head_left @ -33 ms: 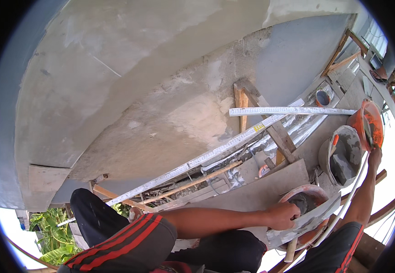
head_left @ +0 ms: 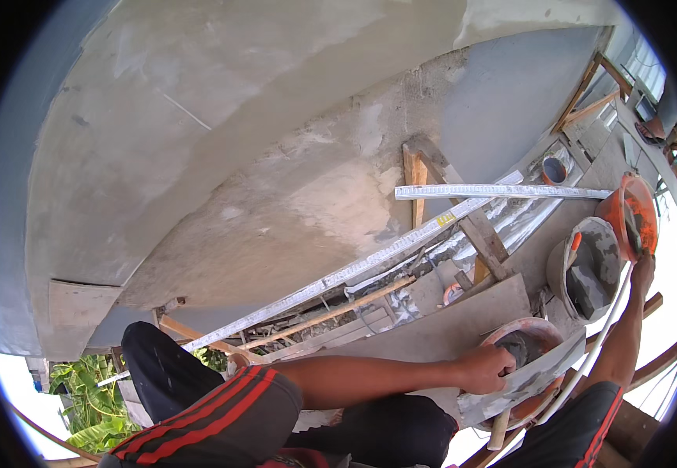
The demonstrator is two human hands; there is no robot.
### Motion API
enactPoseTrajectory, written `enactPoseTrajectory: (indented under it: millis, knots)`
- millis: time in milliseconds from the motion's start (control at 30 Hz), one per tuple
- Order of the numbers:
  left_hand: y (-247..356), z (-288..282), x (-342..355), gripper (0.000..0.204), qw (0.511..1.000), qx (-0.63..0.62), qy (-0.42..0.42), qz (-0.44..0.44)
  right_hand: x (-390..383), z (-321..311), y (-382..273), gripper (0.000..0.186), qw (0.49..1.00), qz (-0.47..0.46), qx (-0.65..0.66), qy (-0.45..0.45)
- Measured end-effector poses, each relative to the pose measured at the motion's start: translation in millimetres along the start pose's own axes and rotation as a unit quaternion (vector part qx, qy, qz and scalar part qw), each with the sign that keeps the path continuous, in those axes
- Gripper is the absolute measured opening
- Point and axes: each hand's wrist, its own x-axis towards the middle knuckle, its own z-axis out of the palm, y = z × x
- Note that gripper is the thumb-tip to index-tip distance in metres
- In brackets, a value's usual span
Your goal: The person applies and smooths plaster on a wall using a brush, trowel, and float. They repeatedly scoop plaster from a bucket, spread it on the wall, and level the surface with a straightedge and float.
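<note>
1. Where the left hand [head_left: 485,368] closes at the rim of the orange basin [head_left: 545,331], gripping something small against a lump of grey mortar [head_left: 522,345]; cannot tell what sits inside the fist.
2. Across that basin, a flat mortar-smeared board [head_left: 522,382], touching the knuckles.
3. Far over at the picture's right edge, the right hand [head_left: 643,271] raised on an outstretched arm, fingers curled around the lower end of a trowel [head_left: 632,226] that stands in a second orange bucket [head_left: 633,212].
4. Between the two hands, a grey mortar-caked bucket [head_left: 588,269] with an orange-handled tool in it, plus a white pipe [head_left: 600,343] running diagonally below.
5. Against the earlier picture: nothing shifted, same time stamp, both hands and all vessels in identical spots.
6. Underfoot, a grey plank platform [head_left: 440,327] on timber scaffolding, long pale straightedges [head_left: 502,190] lying across it.
7. Beyond, a broad wall [head_left: 221,132] of rough grey plaster with a sandy unfinished patch; green foliage [head_left: 89,398] far below at lower left.
</note>
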Motion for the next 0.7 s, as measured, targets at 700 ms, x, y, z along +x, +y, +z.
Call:
enactPoseTrajectory:
  millis: [700]
  knots:
    - [-5,-164,-145,0.026,0.890,-0.392,0.228,-0.045,-81,-226,-106,0.038,0.885,0.024,-0.006,0.465]
